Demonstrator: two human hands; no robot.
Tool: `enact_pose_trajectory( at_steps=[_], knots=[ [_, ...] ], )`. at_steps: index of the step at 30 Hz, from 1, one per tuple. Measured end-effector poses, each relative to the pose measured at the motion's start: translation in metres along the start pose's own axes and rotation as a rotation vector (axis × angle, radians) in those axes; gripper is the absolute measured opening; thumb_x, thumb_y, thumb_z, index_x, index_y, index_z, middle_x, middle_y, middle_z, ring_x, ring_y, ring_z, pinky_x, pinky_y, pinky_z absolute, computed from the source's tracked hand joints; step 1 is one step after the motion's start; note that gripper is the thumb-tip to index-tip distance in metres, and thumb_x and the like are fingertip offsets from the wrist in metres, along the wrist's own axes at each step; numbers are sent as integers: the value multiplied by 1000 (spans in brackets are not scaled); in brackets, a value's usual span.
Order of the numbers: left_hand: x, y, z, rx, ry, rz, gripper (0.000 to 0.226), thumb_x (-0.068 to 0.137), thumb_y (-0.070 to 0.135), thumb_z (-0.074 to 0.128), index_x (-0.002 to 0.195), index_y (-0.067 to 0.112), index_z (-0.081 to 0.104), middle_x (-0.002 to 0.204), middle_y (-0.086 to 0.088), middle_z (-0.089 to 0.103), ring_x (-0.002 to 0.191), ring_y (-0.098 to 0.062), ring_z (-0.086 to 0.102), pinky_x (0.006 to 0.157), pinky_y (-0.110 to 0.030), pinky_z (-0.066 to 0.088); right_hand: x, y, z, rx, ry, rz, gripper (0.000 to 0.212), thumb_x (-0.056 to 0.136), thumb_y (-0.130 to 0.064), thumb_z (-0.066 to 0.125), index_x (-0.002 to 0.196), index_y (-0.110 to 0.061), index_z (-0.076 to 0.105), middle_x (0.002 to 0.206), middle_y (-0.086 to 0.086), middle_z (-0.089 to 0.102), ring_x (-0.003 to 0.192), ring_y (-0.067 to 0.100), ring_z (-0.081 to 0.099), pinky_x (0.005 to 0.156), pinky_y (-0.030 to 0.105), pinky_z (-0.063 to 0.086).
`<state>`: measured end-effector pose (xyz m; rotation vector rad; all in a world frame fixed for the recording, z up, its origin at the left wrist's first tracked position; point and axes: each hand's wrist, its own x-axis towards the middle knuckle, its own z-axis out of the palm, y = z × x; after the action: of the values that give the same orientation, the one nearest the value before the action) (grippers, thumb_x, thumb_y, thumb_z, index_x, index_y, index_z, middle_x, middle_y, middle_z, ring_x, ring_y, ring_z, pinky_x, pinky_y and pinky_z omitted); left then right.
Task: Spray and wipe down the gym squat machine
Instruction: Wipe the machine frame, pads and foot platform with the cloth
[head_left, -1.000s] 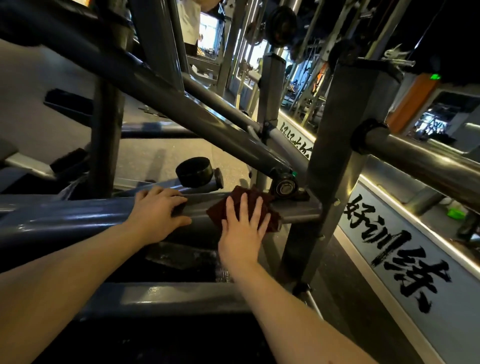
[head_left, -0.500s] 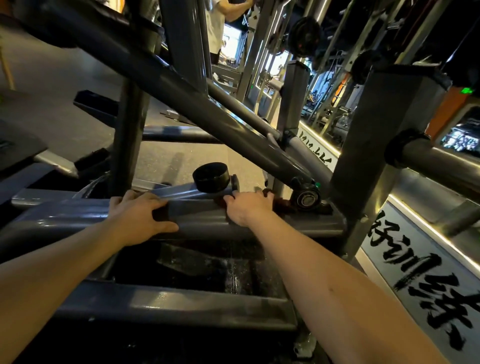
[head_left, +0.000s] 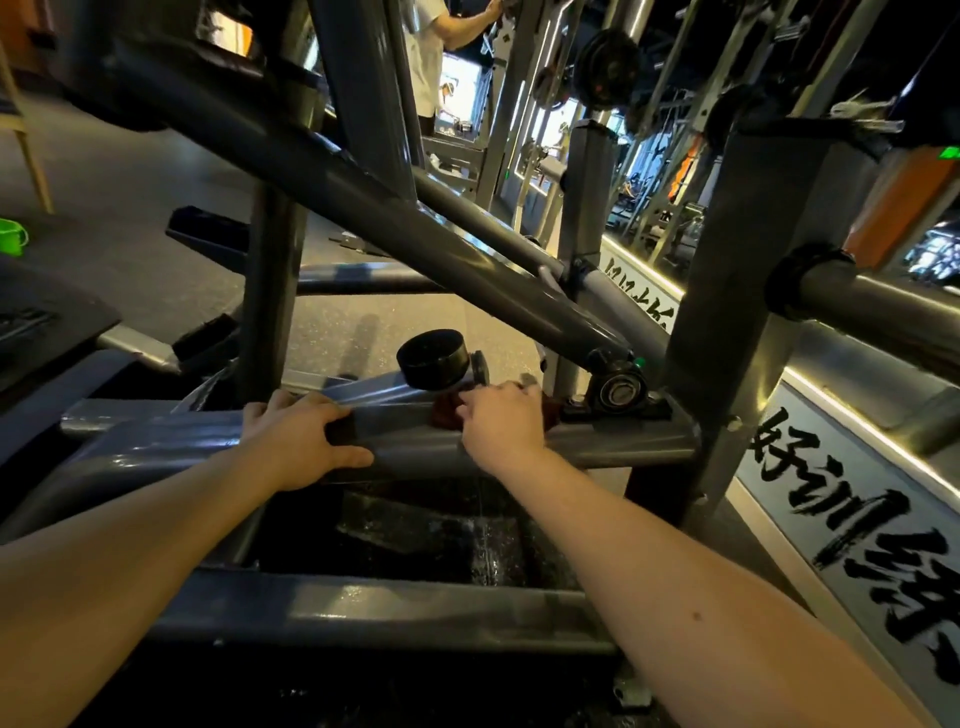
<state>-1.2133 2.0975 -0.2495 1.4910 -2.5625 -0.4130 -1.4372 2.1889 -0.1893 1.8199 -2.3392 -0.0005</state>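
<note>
A second ago the right hand (head_left: 501, 426) lay flat, fingers spread, on the dark red wiping cloth (head_left: 448, 414) against the near face of the squat machine's horizontal grey steel tube (head_left: 415, 447). Now those fingers (head_left: 483, 400) are curled over the tube's top and bunch the cloth beneath them, so the wipe seems to have moved on to the upper and far side. The cloth shows just left and right of the knuckles. A round black rubber cap (head_left: 434, 357) sits just beyond the fingertips. The left hand (head_left: 304, 441) still wraps the same tube, thumb underneath, steadying.
</note>
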Motion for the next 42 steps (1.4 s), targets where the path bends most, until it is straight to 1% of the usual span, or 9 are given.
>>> enact_pose_trajectory(
  at_steps=[6, 8, 12, 17, 21, 27, 32, 39, 42],
  knots=[
    [2, 22, -13, 116, -109, -44, 63, 92, 68, 56, 146, 37, 47, 153, 0, 47, 140, -30, 38, 115, -53, 26, -14, -7, -1, 257, 62, -48, 26, 104, -30, 55, 126, -28, 69, 119, 1, 70, 118, 25, 60, 103, 41, 41],
    [11, 35, -30, 78, -57, -57, 54, 93, 63, 59, 135, 30, 56, 139, -2, 59, 129, -28, 50, 109, -48, 35, -11, 6, -14, 701, 107, 142, 26, 105, -28, 55, 125, -22, 71, 118, 3, 70, 116, 25, 62, 100, 38, 47],
    [32, 70, -78, -356, 203, -43, 44, 98, 46, 64, 133, 19, 57, 124, -4, 65, 109, -20, 62, 95, -38, 50, -9, 19, -41, 1447, 507, 574, 22, 106, -22, 55, 121, -15, 70, 96, -10, 63, 113, 21, 63, 89, 29, 42],
    [50, 104, -127, -463, 686, -50, 40, 95, 32, 72, 129, 20, 55, 135, -1, 49, 111, -17, 56, 89, -33, 43, 16, 23, -70, 2114, 714, 1077, 34, 106, -19, 56, 139, -19, 49, 132, 10, 61, 119, 31, 63, 89, 35, 50],
    [64, 101, -147, -576, 762, -122, 50, 91, 30, 76, 131, 17, 49, 137, -6, 46, 119, -25, 56, 89, -33, 43, 37, 15, -83, 2191, 674, 1131, 33, 101, -16, 64, 132, -20, 55, 121, 3, 61, 113, 25, 61, 99, 40, 54],
    [68, 85, -159, -503, 719, -71, 49, 87, 26, 80, 123, 20, 47, 134, -6, 49, 117, -27, 58, 100, -44, 50, 61, -34, -79, 2236, 453, 941, 35, 96, -18, 70, 124, -26, 52, 122, 2, 59, 110, 23, 59, 89, 37, 52],
    [71, 86, -161, -502, 725, -91, 50, 87, 22, 81, 123, 17, 47, 133, -7, 49, 114, -26, 58, 101, -44, 51, 68, -52, -76, 2198, 280, 766, 28, 93, -18, 74, 114, -19, 56, 101, -1, 59, 84, 12, 59, 56, 19, 37],
    [74, 87, -163, -500, 725, -69, 49, 86, 22, 82, 118, 19, 46, 120, 1, 46, 106, -18, 53, 96, -40, 50, 63, 20, -50, 2143, 427, 1033, 28, 90, -25, 79, 108, -25, 57, 115, 6, 65, 109, 29, 64, 98, 49, 55],
    [77, 84, -165, -500, 714, -60, 49, 84, 22, 83, 116, 17, 47, 117, 2, 46, 105, -16, 51, 96, -40, 50, 67, -3, -55, 2195, 475, 1059, 34, 93, -29, 75, 121, -22, 59, 114, 1, 65, 107, 23, 63, 97, 43, 52]
  ],
)
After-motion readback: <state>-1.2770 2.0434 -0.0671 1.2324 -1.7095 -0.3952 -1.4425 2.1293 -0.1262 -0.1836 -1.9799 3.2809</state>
